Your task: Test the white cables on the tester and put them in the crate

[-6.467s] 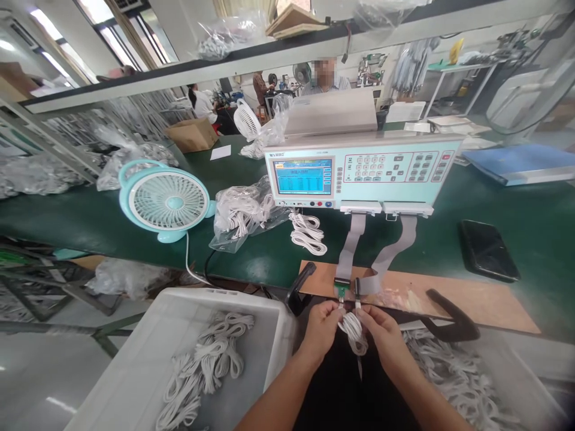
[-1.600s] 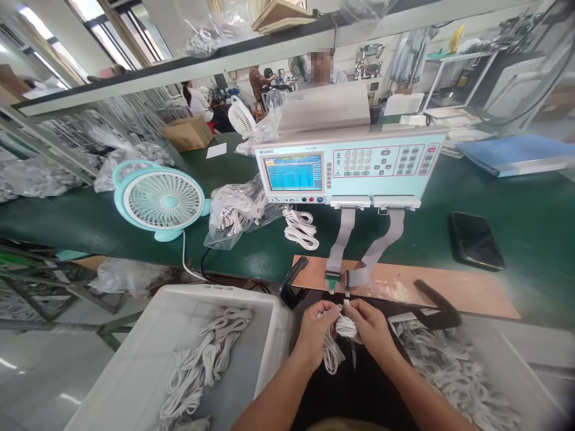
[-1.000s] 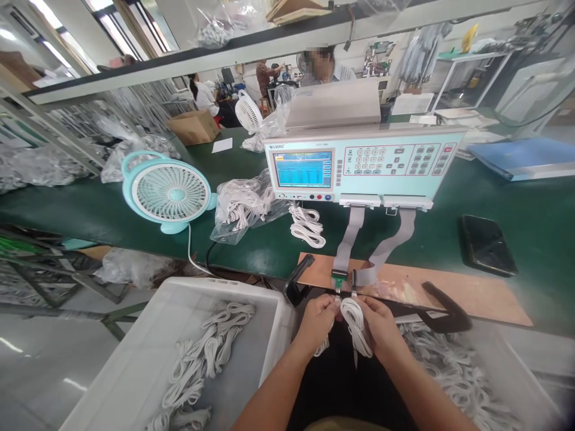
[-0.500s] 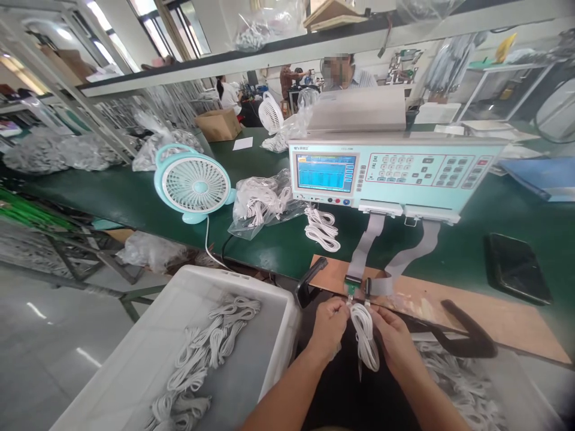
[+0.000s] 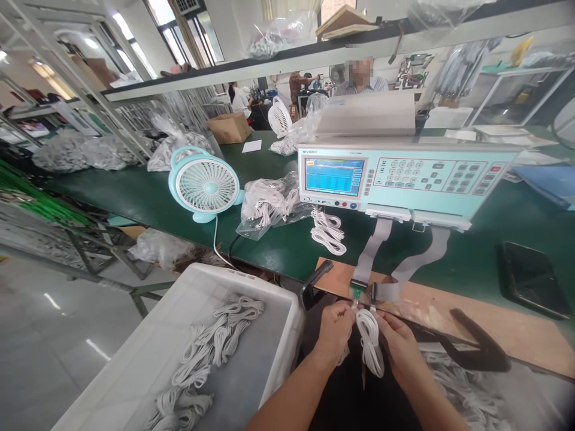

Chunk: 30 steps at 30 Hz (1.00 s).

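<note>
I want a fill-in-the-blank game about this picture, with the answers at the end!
1. The coiled cable hanging between the left hand and the right hand is colored ____.
2. The tabletop under the turquoise fan is colored ____.
3. From the front of the benchtop tester, ____ gray ribbon cables run down.
4. In the picture, the black smartphone lies to the ____ of the tester.

Missing words: white; green; two; right

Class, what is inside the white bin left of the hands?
Inside the white bin, coiled cable bundles lie partly overlapping. Whatever lies beneath them is covered, and the picture's edge cuts off the near end.
</note>
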Each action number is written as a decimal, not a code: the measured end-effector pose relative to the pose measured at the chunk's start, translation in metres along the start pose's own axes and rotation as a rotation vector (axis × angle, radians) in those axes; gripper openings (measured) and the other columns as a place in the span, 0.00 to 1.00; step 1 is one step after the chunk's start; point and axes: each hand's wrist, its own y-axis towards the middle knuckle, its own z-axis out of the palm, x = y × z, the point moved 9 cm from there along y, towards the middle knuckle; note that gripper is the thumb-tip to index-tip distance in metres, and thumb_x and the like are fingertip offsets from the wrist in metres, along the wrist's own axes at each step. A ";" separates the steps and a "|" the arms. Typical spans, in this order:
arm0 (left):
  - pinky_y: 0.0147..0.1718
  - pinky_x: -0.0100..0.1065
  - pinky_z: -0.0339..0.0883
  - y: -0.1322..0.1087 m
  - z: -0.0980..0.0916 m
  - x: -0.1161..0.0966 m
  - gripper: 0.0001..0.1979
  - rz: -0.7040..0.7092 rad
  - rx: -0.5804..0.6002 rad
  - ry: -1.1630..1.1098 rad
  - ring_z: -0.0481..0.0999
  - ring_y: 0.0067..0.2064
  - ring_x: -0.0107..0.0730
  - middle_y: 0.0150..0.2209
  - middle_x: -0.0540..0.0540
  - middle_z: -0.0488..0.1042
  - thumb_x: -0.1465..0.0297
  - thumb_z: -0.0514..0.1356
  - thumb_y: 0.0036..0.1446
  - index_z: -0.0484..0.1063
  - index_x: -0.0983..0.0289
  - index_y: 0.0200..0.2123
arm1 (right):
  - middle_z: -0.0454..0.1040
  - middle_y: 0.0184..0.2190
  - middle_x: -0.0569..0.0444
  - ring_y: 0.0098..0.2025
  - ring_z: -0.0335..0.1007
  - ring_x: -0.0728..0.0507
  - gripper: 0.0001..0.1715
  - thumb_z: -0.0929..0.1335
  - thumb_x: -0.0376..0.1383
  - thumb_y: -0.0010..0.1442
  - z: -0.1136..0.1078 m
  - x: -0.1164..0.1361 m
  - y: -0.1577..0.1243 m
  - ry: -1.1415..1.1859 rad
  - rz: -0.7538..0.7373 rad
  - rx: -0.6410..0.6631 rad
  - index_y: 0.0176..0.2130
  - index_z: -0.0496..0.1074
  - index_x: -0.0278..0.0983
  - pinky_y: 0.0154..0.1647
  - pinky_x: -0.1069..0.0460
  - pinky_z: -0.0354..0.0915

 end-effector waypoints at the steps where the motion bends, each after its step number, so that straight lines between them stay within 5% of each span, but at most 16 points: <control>1: 0.20 0.27 0.48 0.001 -0.001 0.000 0.17 0.009 -0.001 0.010 0.54 0.21 0.22 0.20 0.47 0.57 0.65 0.60 0.48 0.60 0.64 0.14 | 0.78 0.28 0.50 0.33 0.73 0.38 0.22 0.78 0.49 0.40 0.000 0.000 0.000 -0.004 0.000 -0.003 0.31 0.78 0.36 0.36 0.48 0.68; 15: 0.29 0.30 0.60 -0.004 0.006 -0.004 0.19 -0.004 -0.064 -0.105 0.65 0.26 0.28 0.21 0.52 0.70 0.55 0.64 0.47 0.77 0.68 0.25 | 0.78 0.30 0.51 0.33 0.73 0.39 0.20 0.76 0.48 0.45 -0.001 -0.003 0.000 -0.020 -0.025 0.022 0.34 0.79 0.37 0.36 0.49 0.68; 30: 0.23 0.31 0.44 0.011 0.010 -0.009 0.24 0.030 -0.064 0.058 0.49 0.23 0.25 0.17 0.46 0.48 0.52 0.60 0.44 0.53 0.61 0.14 | 0.78 0.26 0.50 0.34 0.75 0.34 0.24 0.80 0.49 0.28 -0.003 -0.009 0.005 0.062 0.095 -0.037 0.25 0.78 0.38 0.32 0.49 0.71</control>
